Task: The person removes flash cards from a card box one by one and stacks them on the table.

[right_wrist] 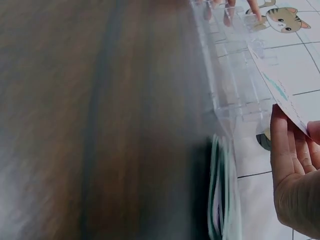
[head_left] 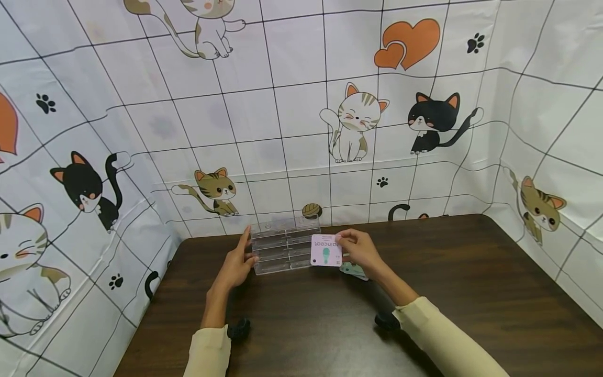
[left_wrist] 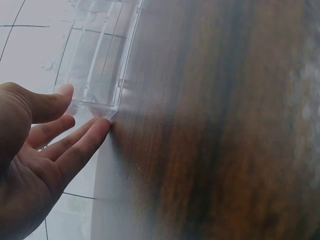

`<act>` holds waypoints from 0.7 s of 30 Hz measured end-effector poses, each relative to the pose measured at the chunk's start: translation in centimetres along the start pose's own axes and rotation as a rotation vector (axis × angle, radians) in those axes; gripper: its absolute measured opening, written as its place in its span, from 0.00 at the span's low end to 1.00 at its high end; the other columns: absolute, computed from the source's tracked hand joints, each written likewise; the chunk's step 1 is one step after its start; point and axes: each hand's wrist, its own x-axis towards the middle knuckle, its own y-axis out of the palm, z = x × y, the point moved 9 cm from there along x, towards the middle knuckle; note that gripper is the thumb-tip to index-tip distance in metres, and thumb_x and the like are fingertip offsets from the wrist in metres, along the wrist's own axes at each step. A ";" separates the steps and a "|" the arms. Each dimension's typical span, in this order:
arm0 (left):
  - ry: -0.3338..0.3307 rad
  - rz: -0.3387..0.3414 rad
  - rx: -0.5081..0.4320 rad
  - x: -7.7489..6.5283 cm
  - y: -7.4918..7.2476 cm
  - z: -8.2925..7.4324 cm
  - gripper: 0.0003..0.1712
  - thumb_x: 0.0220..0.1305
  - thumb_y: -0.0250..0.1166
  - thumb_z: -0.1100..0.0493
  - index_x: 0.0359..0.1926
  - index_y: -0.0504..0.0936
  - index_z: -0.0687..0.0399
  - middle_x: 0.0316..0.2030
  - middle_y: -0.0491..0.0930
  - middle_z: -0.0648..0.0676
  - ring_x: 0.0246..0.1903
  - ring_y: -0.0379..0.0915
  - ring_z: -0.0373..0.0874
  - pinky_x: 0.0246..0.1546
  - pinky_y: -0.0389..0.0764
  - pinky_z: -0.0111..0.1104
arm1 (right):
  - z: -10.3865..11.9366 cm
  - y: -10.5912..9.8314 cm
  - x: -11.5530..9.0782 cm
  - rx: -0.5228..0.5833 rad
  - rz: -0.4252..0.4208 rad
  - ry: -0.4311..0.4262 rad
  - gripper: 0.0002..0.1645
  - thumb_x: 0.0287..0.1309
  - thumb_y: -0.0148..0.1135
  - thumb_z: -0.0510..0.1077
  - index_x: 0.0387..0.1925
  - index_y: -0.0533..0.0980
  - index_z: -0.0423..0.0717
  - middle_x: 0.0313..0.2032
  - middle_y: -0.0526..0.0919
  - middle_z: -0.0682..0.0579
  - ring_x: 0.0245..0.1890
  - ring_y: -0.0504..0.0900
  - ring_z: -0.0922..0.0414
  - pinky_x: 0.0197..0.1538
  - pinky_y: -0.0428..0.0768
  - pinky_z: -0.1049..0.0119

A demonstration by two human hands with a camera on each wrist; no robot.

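A clear plastic rack [head_left: 270,254] with several tiers in two columns stands near the table's back edge. My left hand [head_left: 235,266] rests against its left end, with fairly straight fingers touching its corner in the left wrist view [left_wrist: 55,150]. My right hand [head_left: 360,250] pinches a pink-bordered card [head_left: 326,251] by its edge, between thumb and fingers. The card bears a green figure and the word "raincoat", which reads mirrored. It is held upright in front of the rack's right end. Below my right hand lies a stack of cards [head_left: 354,270], partly hidden by that hand.
The dark wooden table [head_left: 306,319] extends toward me and to the right. A white sheet [head_left: 292,120] printed with cats and grid lines hangs behind and at both sides. Dark bands [head_left: 239,330] are worn at both wrists, below cream sleeves [head_left: 447,335].
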 end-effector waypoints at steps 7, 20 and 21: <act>0.001 0.009 -0.011 0.0 0.0 0.1 0.55 0.77 0.63 0.69 0.89 0.38 0.43 0.79 0.62 0.74 0.66 0.80 0.67 0.62 0.85 0.56 | -0.3 -0.8 -0.7 0.002 0.005 -0.005 0.19 0.81 0.58 0.41 0.60 0.77 0.30 0.51 0.88 0.33 0.37 0.88 0.54 0.37 0.91 0.63; 0.004 0.010 -0.004 0.0 0.0 0.0 0.56 0.77 0.63 0.69 0.89 0.37 0.39 0.79 0.62 0.74 0.67 0.79 0.67 0.62 0.85 0.56 | -1.1 -2.1 -0.9 0.007 -0.002 0.005 0.19 0.80 0.58 0.40 0.61 0.76 0.28 0.50 0.89 0.35 0.35 0.87 0.58 0.37 0.90 0.65; 0.004 0.009 -0.003 0.0 0.0 0.0 0.56 0.77 0.63 0.69 0.89 0.37 0.39 0.79 0.62 0.74 0.67 0.79 0.67 0.62 0.85 0.56 | -1.2 -2.3 -1.0 0.010 -0.003 0.005 0.19 0.80 0.58 0.40 0.61 0.76 0.27 0.50 0.89 0.35 0.35 0.87 0.57 0.37 0.90 0.65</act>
